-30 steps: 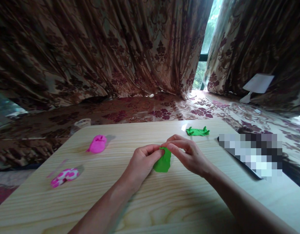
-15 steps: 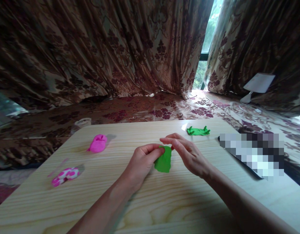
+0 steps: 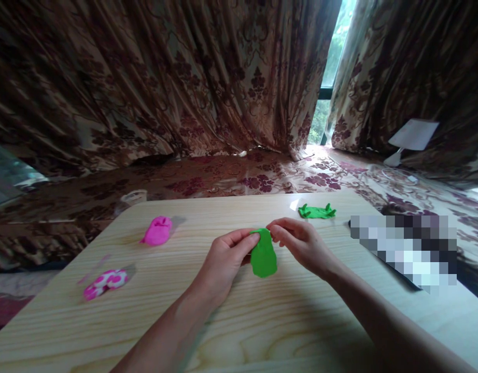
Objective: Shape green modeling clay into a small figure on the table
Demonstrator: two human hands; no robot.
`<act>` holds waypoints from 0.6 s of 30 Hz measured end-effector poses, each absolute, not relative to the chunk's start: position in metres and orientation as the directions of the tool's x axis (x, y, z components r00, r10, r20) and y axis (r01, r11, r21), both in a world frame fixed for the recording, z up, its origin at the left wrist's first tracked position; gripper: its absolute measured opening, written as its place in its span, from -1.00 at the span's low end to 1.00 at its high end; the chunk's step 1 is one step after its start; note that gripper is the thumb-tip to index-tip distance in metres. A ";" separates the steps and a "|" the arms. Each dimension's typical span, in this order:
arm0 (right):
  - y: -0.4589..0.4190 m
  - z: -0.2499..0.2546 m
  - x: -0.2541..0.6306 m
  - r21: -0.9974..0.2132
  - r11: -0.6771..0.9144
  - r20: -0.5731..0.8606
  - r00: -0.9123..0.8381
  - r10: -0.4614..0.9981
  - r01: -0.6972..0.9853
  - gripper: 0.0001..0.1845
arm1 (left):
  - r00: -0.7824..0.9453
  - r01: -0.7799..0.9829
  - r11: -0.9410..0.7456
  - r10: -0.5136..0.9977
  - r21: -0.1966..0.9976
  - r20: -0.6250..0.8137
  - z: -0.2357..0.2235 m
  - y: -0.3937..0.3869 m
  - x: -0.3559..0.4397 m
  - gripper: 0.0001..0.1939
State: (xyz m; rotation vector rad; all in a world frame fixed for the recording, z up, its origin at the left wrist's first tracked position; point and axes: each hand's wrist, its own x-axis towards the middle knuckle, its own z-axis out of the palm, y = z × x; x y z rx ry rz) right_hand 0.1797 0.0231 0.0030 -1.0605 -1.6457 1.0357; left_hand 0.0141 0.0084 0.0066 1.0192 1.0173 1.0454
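A flattened piece of bright green modelling clay (image 3: 264, 259) hangs above the table, narrower at its top and rounded below. My left hand (image 3: 229, 259) is closed on its upper left edge, thumb in front and fingers behind. At the upper right edge, the thumb and fingertips of my right hand (image 3: 297, 239) are pinched together on the clay. Farther back on the table lies another green clay piece (image 3: 317, 212), a flat slab with small upright pegs at its corners.
On the left of the wood-grain table (image 3: 145, 321) sit a pink clay slipper shape (image 3: 158, 231) and a pink-and-white spotted piece (image 3: 106, 284). A dark-edged, pixelated object (image 3: 402, 254) lies at the right. A white lamp (image 3: 413, 134) stands beyond, before patterned curtains (image 3: 223, 77).
My right hand's fingers have come down from above and closed at the clay's upper right edge. The clay sheet has turned and now looks narrower at the top.
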 end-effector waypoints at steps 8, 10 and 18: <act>0.024 0.005 0.177 -0.973 0.205 0.189 -0.149 0.971 0.103 -0.77 | 0.225 -0.131 0.186 0.962 0.974 -0.153 0.008 0.008 0.014 -0.71; 0.024 0.005 0.177 -0.972 0.212 0.199 -0.129 0.972 0.102 -0.77 | 0.206 -0.101 0.181 0.966 0.978 -0.157 0.005 0.009 0.013 -0.73; 0.025 0.003 0.178 -0.977 0.209 0.201 -0.131 0.971 0.049 -0.75 | 0.199 -0.125 0.173 0.969 0.977 -0.146 0.005 0.008 0.016 -0.71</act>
